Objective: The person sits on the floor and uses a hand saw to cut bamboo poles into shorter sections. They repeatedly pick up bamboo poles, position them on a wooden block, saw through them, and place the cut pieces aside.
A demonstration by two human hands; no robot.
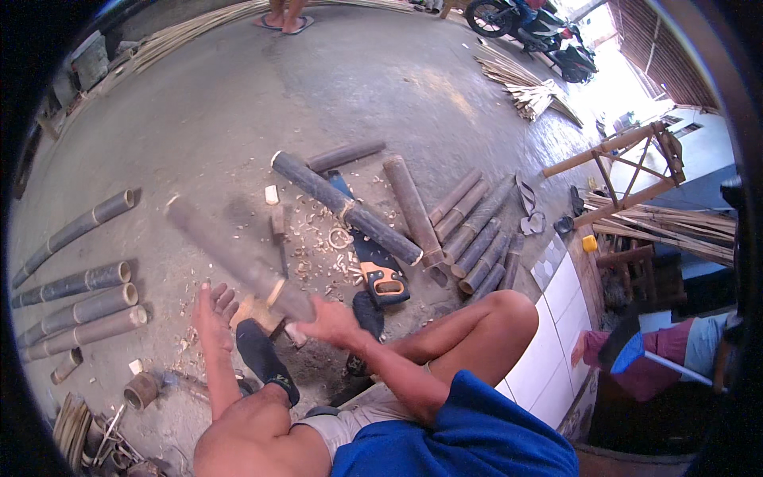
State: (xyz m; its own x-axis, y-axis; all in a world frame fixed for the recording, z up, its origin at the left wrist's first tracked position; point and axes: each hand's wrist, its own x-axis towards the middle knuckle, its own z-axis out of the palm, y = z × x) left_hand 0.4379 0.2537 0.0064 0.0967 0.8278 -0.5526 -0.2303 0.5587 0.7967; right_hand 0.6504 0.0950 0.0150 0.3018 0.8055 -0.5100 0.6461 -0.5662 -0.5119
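Bamboo tube [237, 259] in right hand [329, 322]

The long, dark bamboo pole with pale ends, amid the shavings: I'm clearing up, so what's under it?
An orange-and-black-handled handsaw runs under the pole; its handle and, apparently, bluish tip show. The part directly beneath is covered.

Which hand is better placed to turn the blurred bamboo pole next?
Probably the right hand: it appears to grip the near end of the bamboo pole. The left hand looks open and apart from it.
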